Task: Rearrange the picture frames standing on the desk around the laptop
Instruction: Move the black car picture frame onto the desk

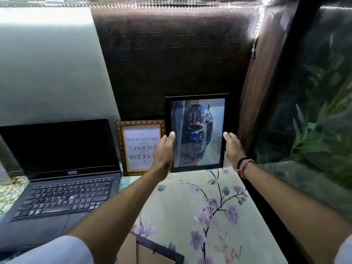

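The black picture frame (197,132) stands upright on its short edge at the back right of the tabletop (190,206), long axis vertical, against the dark wall and overlapping the gold-bordered frame (140,145) beside the laptop (59,178). It sits between the two hands: the left hand (163,155) lies flat-open against its left edge and the right hand (233,147) flat-open at its right edge, fingers uncurled, pressing rather than gripping, both equally near

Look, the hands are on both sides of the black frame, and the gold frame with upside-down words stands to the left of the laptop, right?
Not quite. The head view shows the gold frame to the right of the laptop, between it and the black frame. The rest is right.
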{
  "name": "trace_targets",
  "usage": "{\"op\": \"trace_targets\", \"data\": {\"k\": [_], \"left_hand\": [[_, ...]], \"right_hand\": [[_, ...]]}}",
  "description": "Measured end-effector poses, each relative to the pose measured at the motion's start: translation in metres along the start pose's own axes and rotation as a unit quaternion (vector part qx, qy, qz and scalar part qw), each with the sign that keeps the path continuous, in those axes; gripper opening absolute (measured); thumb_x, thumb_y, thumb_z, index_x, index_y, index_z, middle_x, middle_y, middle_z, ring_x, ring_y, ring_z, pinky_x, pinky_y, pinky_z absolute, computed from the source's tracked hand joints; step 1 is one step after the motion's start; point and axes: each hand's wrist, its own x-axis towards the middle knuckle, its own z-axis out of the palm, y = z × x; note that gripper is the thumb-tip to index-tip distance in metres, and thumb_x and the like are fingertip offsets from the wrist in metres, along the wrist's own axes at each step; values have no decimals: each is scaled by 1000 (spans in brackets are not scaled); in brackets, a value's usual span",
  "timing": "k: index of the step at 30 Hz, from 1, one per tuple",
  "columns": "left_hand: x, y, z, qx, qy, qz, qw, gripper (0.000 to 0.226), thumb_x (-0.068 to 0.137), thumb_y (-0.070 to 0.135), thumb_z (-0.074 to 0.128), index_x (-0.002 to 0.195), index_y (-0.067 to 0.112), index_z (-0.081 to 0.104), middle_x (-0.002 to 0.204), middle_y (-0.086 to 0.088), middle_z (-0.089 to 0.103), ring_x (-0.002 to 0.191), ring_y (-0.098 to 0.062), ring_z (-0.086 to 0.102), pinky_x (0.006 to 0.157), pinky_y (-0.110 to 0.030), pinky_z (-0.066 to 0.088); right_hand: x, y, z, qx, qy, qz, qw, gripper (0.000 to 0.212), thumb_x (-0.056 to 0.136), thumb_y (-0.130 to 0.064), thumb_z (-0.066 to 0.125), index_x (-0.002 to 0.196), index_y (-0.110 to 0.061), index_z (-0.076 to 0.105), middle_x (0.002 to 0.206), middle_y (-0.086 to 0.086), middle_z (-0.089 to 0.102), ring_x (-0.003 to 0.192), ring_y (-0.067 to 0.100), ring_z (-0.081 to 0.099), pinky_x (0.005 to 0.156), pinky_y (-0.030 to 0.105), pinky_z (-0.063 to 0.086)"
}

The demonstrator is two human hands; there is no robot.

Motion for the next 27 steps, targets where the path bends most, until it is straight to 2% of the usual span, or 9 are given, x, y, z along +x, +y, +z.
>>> {"op": "trace_targets", "data": {"k": [3,9,14,18,20,22,24,26,27], "left_hand": [[3,3,0,1,4,-4,1000,96,80,81,41,154,20,43,156,-2,50,142,-23,46,106,-38,37],[8,3,1,-24,10,-11,1000,104,73,85,41,156,23,39,161,0,45,146,-24,42,120,-50,33],[11,9,0,-20,9,-31,999,78,94,68,41,156,21,41,149,10,47,137,-14,44,112,-36,34],[8,4,-1,20,26,-22,999,72,99,41,54,161,16,30,159,-1,38,139,-21,43,109,-36,38],[-2,0,-4,45,28,9,999,59,103,29,55,157,15,39,150,-4,41,134,-22,49,111,-38,45],[-13,-2,-9,41,26,26,998,33,105,23,54,137,17,57,137,-9,50,125,-26,58,105,-46,54],[-27,-1,-19,-2,29,20,999,17,106,17,50,117,20,62,125,-11,64,116,-29,65,96,-50,59],[-43,2,-34,-53,36,2,998,19,108,12,46,115,15,63,116,-9,71,108,-27,68,91,-48,60],[-52,5,-45,-70,48,0,996,19,108,10,45,113,13,64,111,-7,72,102,-25,68,87,-44,61]], "right_hand": [[11,5,-2,21,-12,37,999,57,106,-22,41,159,-9,24,167,6,25,153,23,26,125,41,20],[19,12,-11,10,-29,67,997,66,98,-2,46,159,-13,23,167,6,26,152,22,29,120,38,22],[26,13,-15,26,-53,84,995,67,96,6,43,158,-14,29,166,4,27,153,21,27,120,39,21],[27,23,-21,87,-39,96,991,72,87,7,47,155,-16,35,161,1,38,146,22,39,122,46,27],[18,24,-24,100,-28,105,989,73,84,7,47,152,-18,42,139,6,61,107,19,65,91,33,56],[8,19,-25,101,-20,95,990,65,86,8,46,146,-17,49,106,5,71,61,10,55,46,20,45],[-11,6,-21,91,-20,79,993,60,87,6,49,141,-20,55,109,3,71,69,11,58,56,21,46],[-33,-7,-13,72,-35,53,995,59,87,5,51,139,-21,58,120,0,69,93,13,60,78,26,44],[-44,-15,-7,63,-51,42,996,56,88,6,51,136,-21,60,116,-3,69,93,11,59,78,25,43]]}}
